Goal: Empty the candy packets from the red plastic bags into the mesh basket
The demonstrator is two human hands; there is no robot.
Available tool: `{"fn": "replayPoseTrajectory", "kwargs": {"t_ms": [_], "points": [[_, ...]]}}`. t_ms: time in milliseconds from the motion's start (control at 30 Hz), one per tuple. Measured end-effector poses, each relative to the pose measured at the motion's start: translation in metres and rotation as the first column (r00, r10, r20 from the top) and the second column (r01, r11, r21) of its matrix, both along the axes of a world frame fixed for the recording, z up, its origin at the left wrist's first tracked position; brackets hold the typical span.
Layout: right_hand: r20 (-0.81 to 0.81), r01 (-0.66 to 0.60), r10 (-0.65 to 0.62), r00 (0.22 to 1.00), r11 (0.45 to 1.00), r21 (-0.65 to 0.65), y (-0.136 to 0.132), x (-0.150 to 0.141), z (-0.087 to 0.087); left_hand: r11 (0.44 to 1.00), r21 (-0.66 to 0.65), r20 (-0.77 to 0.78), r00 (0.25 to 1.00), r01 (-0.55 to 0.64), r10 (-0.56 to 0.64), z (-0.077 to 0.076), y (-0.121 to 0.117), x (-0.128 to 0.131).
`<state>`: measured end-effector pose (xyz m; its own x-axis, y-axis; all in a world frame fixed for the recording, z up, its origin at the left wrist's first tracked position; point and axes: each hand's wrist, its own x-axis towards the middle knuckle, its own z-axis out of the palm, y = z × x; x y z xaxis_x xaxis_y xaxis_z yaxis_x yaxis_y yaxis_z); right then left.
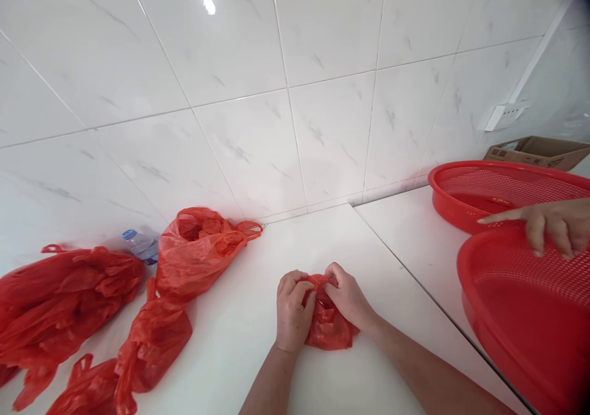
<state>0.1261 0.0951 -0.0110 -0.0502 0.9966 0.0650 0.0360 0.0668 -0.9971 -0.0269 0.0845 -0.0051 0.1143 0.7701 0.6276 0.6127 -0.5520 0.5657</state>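
Pinching crumpled red plastic bag [328, 334] with left hand [291, 313] and right hand [349, 293] near six o'clock. Toward three o'clock, brown rectangular cardboard box [503, 153] with unreadable print.

Held bag [329, 330] partly hidden by left hand [294, 310].

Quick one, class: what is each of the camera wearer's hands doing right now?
Left hand: closed, fingers curled, holding the small red plastic bag at its upper edge.
Right hand: closed, pinching the same bag's upper edge.
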Motion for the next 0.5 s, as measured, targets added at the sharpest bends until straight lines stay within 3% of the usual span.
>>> {"fn": "replayPoseTrajectory", "kwargs": {"t_ms": [133, 233, 333, 500], "points": [[-0.109, -0.13, 0.124, 0.986, 0.99, -0.055, 0.002, 0.006, 0.008, 1.0, 0.011, -0.045, 0.999, -0.003, 0.004, -0.001, 0.0, 0.0], [-0.297, -0.261, 0.221, 0.929, 0.96, -0.105, 0.005, 0.011, 0.014, 1.0, 0.012, -0.033, 0.999, -0.021, 0.021, -0.002, 0.001, 0.0], [-0.47, -0.316, 0.213, 0.856, 0.936, -0.153, 0.008, 0.015, 0.013, 1.0, 0.009, -0.002, 1.0, -0.014, 0.014, -0.002, 0.002, 0.0], [-0.601, -0.317, 0.144, 0.786, 0.929, -0.191, 0.015, 0.018, 0.005, 1.0, 0.016, 0.007, 1.0, 0.014, -0.014, 0.001, 0.0, 0.001]]}}
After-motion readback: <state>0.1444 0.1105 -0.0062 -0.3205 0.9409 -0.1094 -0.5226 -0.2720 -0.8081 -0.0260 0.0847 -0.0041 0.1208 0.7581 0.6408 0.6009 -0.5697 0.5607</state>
